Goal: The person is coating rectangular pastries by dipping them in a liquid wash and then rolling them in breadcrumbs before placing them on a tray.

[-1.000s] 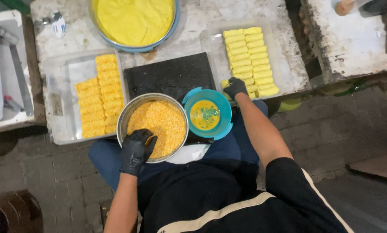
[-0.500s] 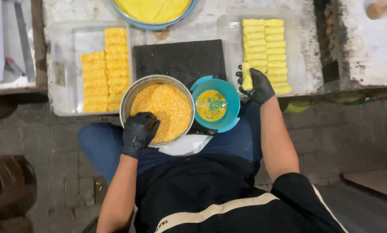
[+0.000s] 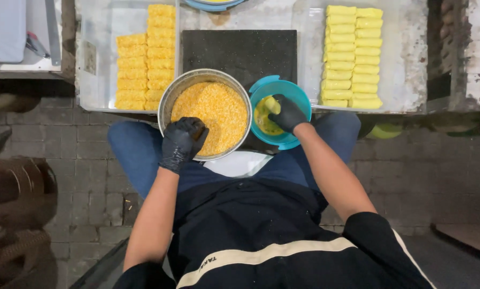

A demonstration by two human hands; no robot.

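Right hand [image 3: 287, 113] clamped on pale roll [image 3: 270, 105] in batter bowl [image 3: 299, 93]; left hand [image 3: 182, 142], fingers curled, in crumb bowl [image 3: 170, 96]. Crumbed rolls [image 3: 146, 59] trayed left; uncoated rolls [image 3: 352, 56] remain right.

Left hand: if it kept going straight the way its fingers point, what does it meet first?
The left hand rests on the near rim of the metal bowl, fingers aimed up and right. Straight on, it would likely meet the orange crumbs first; height above them is unclear.
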